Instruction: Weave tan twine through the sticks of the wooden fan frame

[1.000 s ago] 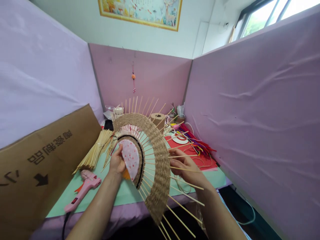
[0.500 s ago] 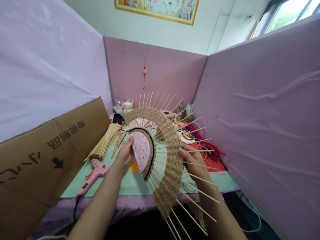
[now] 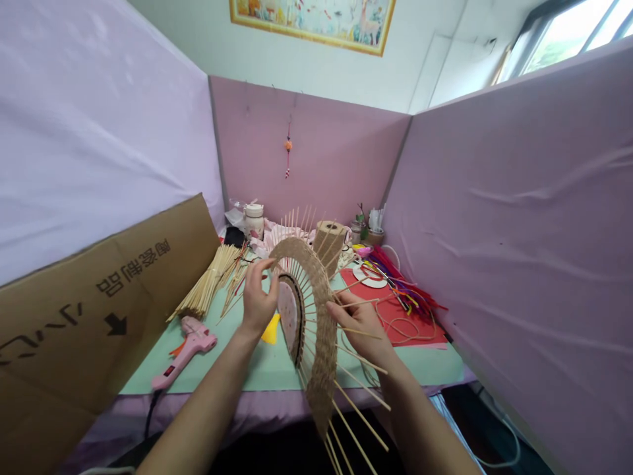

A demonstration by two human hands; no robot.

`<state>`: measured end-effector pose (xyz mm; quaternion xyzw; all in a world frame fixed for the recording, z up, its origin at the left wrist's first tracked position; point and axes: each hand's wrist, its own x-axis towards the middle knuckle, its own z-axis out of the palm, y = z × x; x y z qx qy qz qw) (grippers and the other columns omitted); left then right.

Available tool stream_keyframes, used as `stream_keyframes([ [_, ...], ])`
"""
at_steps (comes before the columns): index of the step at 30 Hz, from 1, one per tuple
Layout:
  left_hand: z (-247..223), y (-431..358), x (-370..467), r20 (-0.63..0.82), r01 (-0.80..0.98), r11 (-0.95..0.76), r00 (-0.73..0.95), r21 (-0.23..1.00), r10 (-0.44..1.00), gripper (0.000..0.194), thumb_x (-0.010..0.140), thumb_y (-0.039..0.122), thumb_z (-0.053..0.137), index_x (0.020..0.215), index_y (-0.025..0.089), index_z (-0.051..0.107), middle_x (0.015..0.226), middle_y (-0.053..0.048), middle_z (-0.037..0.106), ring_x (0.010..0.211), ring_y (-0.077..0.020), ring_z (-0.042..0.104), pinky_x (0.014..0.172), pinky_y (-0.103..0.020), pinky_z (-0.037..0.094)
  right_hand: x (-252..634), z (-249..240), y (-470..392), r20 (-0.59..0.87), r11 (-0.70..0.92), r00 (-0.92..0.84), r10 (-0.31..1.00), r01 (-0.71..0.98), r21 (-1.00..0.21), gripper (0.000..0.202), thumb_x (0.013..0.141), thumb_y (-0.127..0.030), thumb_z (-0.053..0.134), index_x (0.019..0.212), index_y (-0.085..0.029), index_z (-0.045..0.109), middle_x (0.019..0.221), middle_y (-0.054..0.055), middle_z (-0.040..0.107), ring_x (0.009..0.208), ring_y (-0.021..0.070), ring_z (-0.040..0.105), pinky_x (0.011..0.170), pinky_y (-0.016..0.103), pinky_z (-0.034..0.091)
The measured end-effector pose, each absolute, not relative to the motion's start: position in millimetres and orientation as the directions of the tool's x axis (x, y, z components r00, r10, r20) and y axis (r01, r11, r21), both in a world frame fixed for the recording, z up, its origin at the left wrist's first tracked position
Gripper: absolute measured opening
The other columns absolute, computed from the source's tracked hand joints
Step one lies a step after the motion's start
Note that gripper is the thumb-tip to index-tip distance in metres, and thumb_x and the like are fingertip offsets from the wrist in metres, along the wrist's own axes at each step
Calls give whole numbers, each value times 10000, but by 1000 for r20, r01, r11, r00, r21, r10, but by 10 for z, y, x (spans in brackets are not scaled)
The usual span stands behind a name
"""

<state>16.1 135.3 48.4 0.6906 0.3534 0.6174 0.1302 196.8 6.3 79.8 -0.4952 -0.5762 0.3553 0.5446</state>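
Note:
A half-round woven fan [image 3: 322, 330] is held upright over the table, turned partly edge-on. Its wide tan band is woven across thin sticks that radiate outward. At its centre is a pink spotted half-disc [image 3: 287, 310] edged in black. My right hand [image 3: 359, 323] grips the band's outer side among the sticks, thumb on the near face. At the band's upper left end, my left hand [image 3: 260, 300] has its fingertips on the edge, its thumb lower down near the pink half-disc. The far side of the fan is hidden.
A pink glue gun [image 3: 185, 353] and a bundle of sticks [image 3: 205, 280] lie at left by a cardboard panel [image 3: 109, 310]. Behind the fan stands a twine spool [image 3: 329, 244]. Colourful pipe cleaners [image 3: 408, 280] lie on red sheets [image 3: 395, 316] at right. A jar [image 3: 254, 221] stands at the back.
The fan has swung from facing me to nearly edge-on and shifted left. My left hand moved from the pink half-disc up to the band's end; my right hand came inward with the band.

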Motion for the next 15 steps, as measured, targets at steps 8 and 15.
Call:
stream_keyframes([
  [8,1049,1237,354,837,114,-902,338,417,429,472,863,84,445,1314,215,492,1175,-75,659,999,-171,575,898,-339,464,1838,891,41,266,248,46,963,234,-940,370,823,-509,637,925,-156,681,765,12,601,662,127,487,605,235,394],
  [15,1122,1267,232,698,35,-833,527,552,485,498,935,173,392,1428,240,380,1042,-31,700,785,-108,607,753,-246,458,1734,984,-2,245,236,3,970,257,-937,374,821,-498,646,965,-153,658,765,3,581,660,119,478,609,236,378],
])
